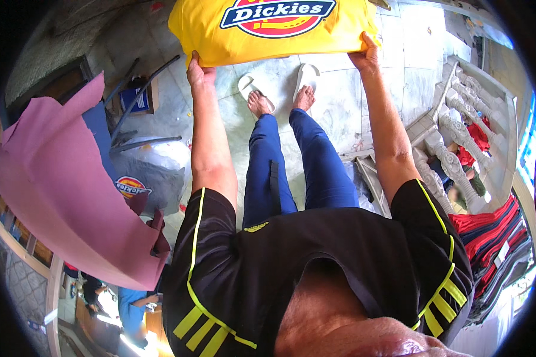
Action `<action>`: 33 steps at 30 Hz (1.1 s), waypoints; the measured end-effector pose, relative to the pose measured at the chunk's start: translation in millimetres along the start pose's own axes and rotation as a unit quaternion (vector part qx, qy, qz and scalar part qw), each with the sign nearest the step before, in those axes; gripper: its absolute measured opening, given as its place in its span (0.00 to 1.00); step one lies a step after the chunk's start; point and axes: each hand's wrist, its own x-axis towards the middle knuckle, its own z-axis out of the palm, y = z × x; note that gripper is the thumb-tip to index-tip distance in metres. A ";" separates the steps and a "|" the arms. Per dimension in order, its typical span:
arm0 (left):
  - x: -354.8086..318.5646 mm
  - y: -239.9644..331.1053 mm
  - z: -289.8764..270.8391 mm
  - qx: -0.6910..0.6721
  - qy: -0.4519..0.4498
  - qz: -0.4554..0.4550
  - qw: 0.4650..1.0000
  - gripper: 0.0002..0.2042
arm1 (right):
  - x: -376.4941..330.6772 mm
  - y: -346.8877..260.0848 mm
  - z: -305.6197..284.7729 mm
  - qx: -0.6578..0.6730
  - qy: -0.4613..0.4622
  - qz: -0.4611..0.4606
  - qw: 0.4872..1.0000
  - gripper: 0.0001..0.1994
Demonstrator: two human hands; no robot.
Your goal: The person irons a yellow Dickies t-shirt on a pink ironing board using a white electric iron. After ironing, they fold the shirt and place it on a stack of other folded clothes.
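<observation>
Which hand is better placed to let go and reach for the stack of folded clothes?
Probably the right hand: it grips the right edge of the yellow printed cloth garment, on the side of the red and dark folded clothes stack. The left hand holds the opposite edge.

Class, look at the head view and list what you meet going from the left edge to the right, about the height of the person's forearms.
Pink sheet → left hand holding the yellow garment → white sandals → right hand on the same garment → white balusters → stack of folded red and dark clothes.
</observation>
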 end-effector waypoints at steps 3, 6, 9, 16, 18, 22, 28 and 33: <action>-1.9 -0.8 -0.3 -0.011 -0.009 -0.019 1.000 0.14 | 2.4 -3.0 -0.4 -0.009 0.005 -0.019 1.000 0.24; -0.8 2.5 -9.5 -0.041 -0.041 -0.049 0.997 0.14 | -3.2 -6.4 -0.7 -0.003 -0.045 -0.007 0.999 0.22; -5.7 3.5 -12.3 -0.060 -0.063 -0.070 0.994 0.15 | -15.0 -1.6 6.8 0.003 -0.037 -0.043 0.998 0.21; -7.8 6.9 -10.8 -0.031 -0.003 -0.037 0.999 0.15 | -14.4 2.4 2.8 0.032 -0.053 -0.028 0.998 0.25; -5.9 7.5 -9.3 -0.029 0.017 -0.027 0.999 0.14 | -16.6 4.7 3.2 0.054 -0.065 -0.012 0.996 0.28; 1.7 11.6 -19.3 -0.067 0.003 -0.034 0.997 0.14 | -17.1 -7.0 6.7 0.096 -0.094 0.047 0.990 0.33; -23.2 -7.3 -7.8 -0.147 0.033 -0.052 0.987 0.33 | -15.5 -15.2 -6.4 0.067 -0.144 0.045 0.986 0.37; -36.0 -8.1 0.3 -0.098 0.061 -0.025 0.993 0.32 | -17.6 -24.7 -6.9 0.073 -0.144 0.075 0.984 0.35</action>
